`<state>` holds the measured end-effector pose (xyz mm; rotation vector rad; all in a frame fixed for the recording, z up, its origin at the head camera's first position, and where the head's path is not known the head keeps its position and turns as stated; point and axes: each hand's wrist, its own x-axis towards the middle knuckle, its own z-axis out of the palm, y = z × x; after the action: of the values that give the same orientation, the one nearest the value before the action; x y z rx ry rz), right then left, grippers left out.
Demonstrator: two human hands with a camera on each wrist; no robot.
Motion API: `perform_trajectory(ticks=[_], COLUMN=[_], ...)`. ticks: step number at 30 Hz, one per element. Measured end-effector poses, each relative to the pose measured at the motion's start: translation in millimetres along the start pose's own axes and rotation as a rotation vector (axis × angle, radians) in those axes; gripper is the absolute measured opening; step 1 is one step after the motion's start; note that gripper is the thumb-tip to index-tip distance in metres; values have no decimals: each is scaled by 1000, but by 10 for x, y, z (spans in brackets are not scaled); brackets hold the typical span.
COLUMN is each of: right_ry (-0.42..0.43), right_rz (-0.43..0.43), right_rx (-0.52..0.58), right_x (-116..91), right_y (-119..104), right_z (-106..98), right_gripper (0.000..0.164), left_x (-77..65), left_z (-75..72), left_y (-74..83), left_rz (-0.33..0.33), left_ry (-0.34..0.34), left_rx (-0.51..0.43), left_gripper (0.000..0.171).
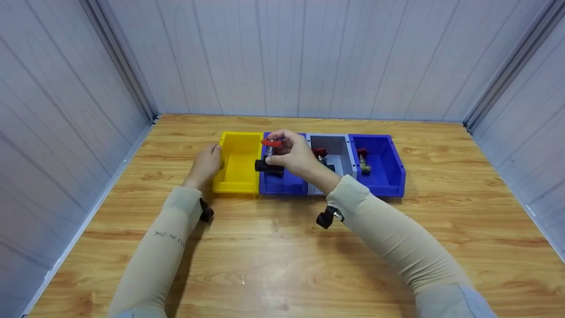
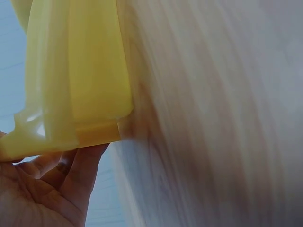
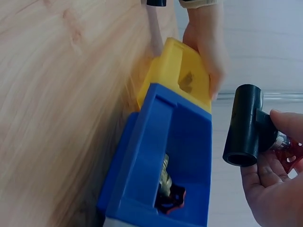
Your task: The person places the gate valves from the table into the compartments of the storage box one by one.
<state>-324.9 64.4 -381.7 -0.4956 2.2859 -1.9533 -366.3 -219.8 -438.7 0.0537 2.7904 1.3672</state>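
Note:
My right hand (image 1: 300, 155) pinches a valve with a black tubular body (image 3: 242, 125) and a red handle (image 1: 271, 143), held over the left blue bin (image 1: 287, 187). In the right wrist view the thumb and fingers are at the valve's neck, and the open end of its tube shows. At the far left, my left hand (image 1: 205, 165) grips the outer side wall of the yellow bin (image 1: 238, 187), its fingers partly hidden behind the wall in the left wrist view. A brass-coloured valve (image 3: 165, 177) with a dark red handle lies in the left blue bin.
To the right stand a grey bin (image 1: 347, 152) holding a red-handled valve (image 1: 320, 153), and another blue bin (image 1: 384, 187) with a brass, red-handled valve (image 1: 364, 164). The bins sit side by side on a wooden table (image 1: 265, 256), with pale panel walls (image 1: 282, 57) around it.

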Motion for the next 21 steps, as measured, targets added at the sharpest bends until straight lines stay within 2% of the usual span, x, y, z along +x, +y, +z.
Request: perform_trajectory(ticks=[5,11,14,21], right_ry=[-19,-34,-48,-61], right_rz=[1,-12,-9,-30], right_rx=[7,13,26,70], right_x=[16,39,48,84], right_y=[7,16,30,62], right_z=[112,232,283,387], right_gripper=[49,48,48,48], left_x=[4,-7,-23,-20], left_z=[-18,-53,-64,-79], left_y=[-1,30,36,29], left_rz=[-25,-78,-99,-67], left_ry=[-34,-78,-93,-105], left_rx=[-54,-185,-221,-226], left_gripper=[55,52,50,53])
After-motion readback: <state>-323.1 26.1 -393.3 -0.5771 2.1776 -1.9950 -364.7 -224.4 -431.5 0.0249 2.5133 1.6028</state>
